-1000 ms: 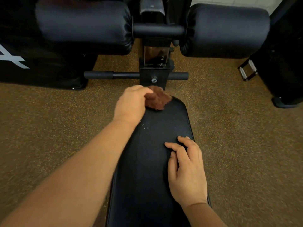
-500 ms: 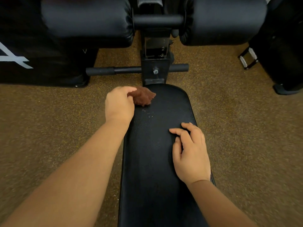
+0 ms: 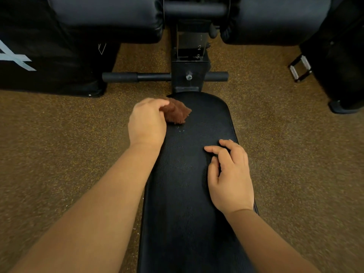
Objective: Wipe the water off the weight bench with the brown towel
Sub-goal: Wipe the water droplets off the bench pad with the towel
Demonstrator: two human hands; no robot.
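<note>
At far left corner of bench pad (image 3: 189,194): left hand (image 3: 147,123), fingers curled round bunched brown towel (image 3: 177,113), pressing it onto the pad. Towel mostly on pad's top-left edge, its near side just beside a few small water droplets (image 3: 181,131) on the black surface. Nearer, on right side of pad: right hand (image 3: 230,178), palm down, fingers loosely bent, holding nothing, fingertips touching the pad by its right edge. Well apart from left hand. Faint damp sheen on pad between the two hands, hard to tell how wet. Beyond pad end: black frame post (image 3: 190,73) with bolt and numbers 2 and 3, short crossbar (image 3: 136,77) either side. Above that, two black roller pads (image 3: 110,18). Far left, black padded block (image 3: 49,62) with pale marking. Far right, dark equipment with metal handle (image 3: 300,67). Brown speckled floor (image 3: 59,144) all around. No containers seen.
</note>
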